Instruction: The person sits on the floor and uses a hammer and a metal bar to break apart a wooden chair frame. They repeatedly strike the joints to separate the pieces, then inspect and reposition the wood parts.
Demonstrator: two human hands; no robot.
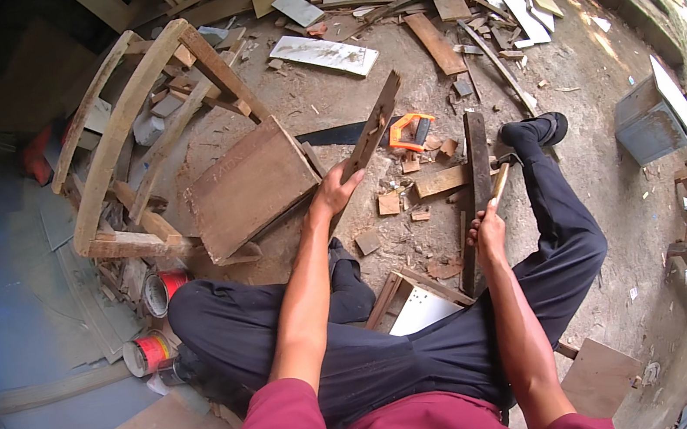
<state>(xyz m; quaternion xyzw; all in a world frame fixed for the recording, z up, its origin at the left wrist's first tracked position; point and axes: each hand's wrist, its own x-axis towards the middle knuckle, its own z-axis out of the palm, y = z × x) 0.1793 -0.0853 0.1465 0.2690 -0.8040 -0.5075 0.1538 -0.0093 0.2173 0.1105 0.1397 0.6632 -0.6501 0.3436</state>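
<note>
My left hand (333, 193) grips a narrow, dark wooden plank (374, 122), which stands tilted with its upper end pointing away from me. My right hand (488, 234) is closed around the light wooden handle of a hammer (500, 181); the hammer's dark head is at the far end, near my right foot. Beside that hand lies a long dark wooden strip (477, 160), with a lighter piece of wood (441, 180) next to it. Beyond the held plank is a handsaw with an orange handle (412, 132), its dark blade partly hidden behind the plank.
A wooden chair (127, 140) with a brown seat lies tipped at the left. Two red cans (147, 354) sit by my left knee. Small wood blocks (388, 203) litter the ground. Scrap boards (325, 55) are heaped at the back; a grey box (653, 118) stands right.
</note>
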